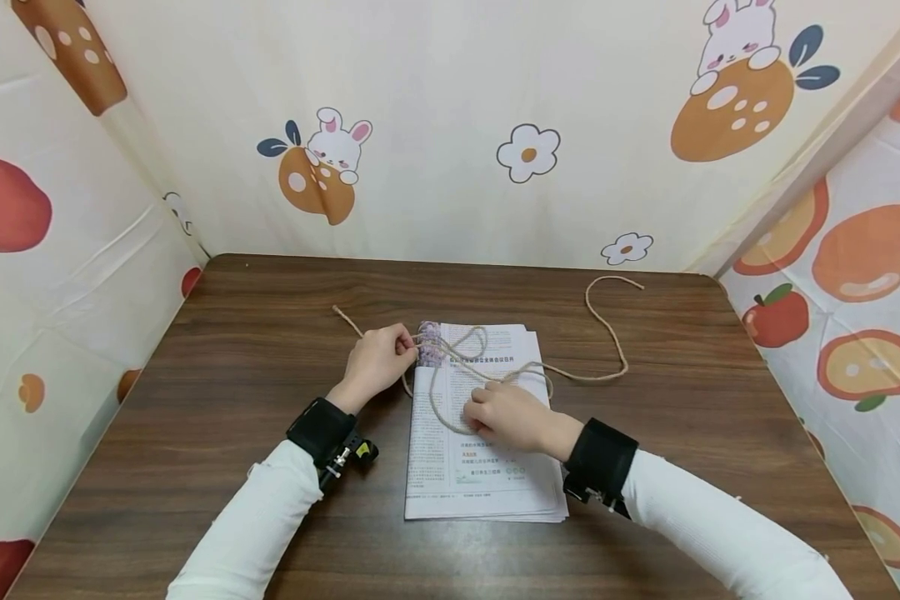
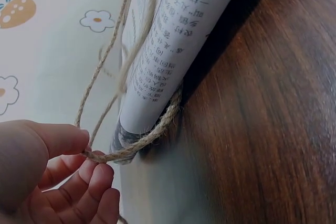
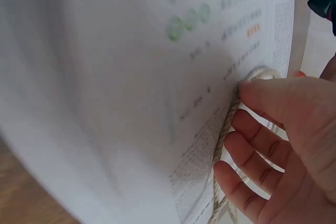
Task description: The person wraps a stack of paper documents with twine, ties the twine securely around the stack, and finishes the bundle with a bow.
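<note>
A folded stack of newspapers [image 1: 487,483] lies on the table, with a length of beige twine [image 1: 581,378] looped and crossed over its upper half. My left hand [image 1: 378,362] is at the stack's upper left edge. In the left wrist view, its thumb and fingers pinch the twine [image 2: 126,153], which runs round from beneath the folded edge. Over the middle of the top page, my right hand [image 1: 510,417] holds a loop of the twine. The right wrist view has the thumb and curled fingers against that twine [image 3: 226,129], close to the paper.
One loose twine end curves across the brown wooden table [image 1: 682,467] toward the back right; another points to the back left, past the left hand. A patterned curtain [image 1: 435,167] stands behind the table, with printed sheets at both sides.
</note>
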The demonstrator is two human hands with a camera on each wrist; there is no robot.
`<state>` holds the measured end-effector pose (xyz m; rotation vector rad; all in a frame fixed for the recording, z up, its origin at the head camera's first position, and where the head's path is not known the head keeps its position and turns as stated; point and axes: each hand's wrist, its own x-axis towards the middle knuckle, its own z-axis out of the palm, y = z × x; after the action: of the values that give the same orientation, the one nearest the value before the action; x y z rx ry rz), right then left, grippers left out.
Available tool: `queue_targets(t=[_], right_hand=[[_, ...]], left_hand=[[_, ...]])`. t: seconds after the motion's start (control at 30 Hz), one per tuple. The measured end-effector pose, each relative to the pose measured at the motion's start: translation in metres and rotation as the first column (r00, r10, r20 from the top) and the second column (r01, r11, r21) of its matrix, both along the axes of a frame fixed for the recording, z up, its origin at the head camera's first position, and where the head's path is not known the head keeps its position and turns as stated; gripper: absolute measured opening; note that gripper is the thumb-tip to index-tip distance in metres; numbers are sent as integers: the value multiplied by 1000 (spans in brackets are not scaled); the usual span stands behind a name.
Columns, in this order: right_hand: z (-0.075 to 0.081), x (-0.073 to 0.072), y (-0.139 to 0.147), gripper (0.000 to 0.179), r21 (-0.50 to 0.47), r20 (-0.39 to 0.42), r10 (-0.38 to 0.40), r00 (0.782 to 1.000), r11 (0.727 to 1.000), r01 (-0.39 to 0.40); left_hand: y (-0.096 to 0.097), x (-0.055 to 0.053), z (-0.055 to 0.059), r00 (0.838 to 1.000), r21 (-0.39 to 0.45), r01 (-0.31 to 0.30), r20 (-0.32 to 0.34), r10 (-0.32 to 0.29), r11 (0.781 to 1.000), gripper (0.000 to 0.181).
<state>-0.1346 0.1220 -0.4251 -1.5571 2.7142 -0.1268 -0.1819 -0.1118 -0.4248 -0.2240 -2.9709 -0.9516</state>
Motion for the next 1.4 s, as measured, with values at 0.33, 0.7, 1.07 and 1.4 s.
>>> queue_targets(t=[0.33, 0.7, 1.07, 1.4], right_hand=[[0, 13, 18, 14, 34, -1, 33, 999, 999, -33], [2, 8, 7, 10, -73, -74, 19, 997, 997, -25], [9, -15, -21, 16, -121, -73, -90, 993, 989, 81], [5, -23, -40, 8, -76, -138, -80, 987, 995, 70]], left_hand=[[-2, 0, -2, 1000, -18, 16, -14, -16, 1000, 8], [0, 2, -1, 1000, -30, 27, -16, -27, 999, 9], [4, 3, -1, 998, -26, 38, -41, -39, 999, 8], [6, 2, -2, 999, -46, 34, -40, -36, 998, 8]])
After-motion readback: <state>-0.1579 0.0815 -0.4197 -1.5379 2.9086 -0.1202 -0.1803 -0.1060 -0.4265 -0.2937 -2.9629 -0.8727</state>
